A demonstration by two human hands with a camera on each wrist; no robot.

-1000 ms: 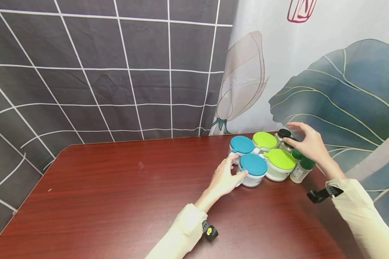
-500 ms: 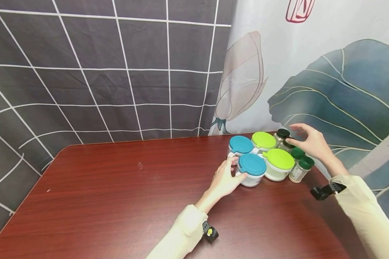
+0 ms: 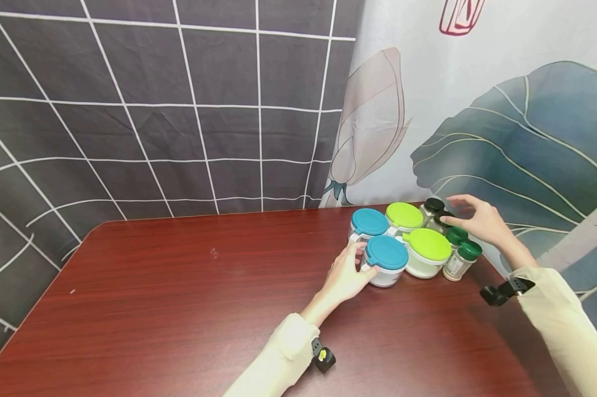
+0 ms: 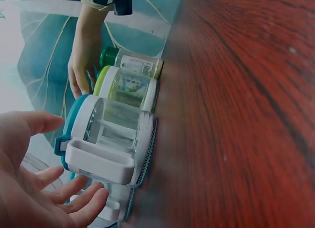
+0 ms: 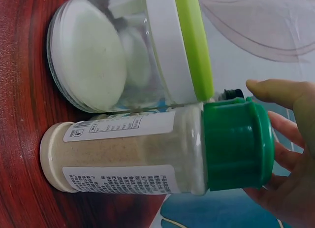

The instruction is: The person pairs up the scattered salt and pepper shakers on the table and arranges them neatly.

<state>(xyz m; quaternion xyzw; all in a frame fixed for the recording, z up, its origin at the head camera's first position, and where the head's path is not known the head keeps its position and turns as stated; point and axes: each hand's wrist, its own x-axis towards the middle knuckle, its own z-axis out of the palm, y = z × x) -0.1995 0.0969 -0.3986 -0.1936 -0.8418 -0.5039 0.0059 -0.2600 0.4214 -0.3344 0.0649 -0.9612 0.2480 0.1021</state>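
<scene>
My left hand [image 3: 345, 274] is beside the front blue-lidded jar [image 3: 388, 253]. In the left wrist view its thumb and spread fingers stand either side of the jar's white handle [image 4: 100, 161], with none curled round it. Over the seasoning bottles hovers my right hand [image 3: 479, 223], thumb and fingers apart. Its thumb tip is close to a black-capped bottle [image 3: 442, 220]; contact cannot be told. A green-capped seasoning bottle [image 5: 123, 154] with pale brown powder fills the right wrist view, with the right fingers partly hidden behind its cap.
Behind the front jar stands another blue-lidded jar [image 3: 369, 221]. Two lime-lidded jars [image 3: 429, 244] adjoin them, close to the seasoning bottles. The red-brown table [image 3: 204, 292] extends left; a grey grid cloth [image 3: 229, 132] and a floral curtain [image 3: 378, 110] hang behind.
My right hand has shifted slightly right and down in the head view, showing more of the bottle caps. My left hand and the jars look almost unmoved.
</scene>
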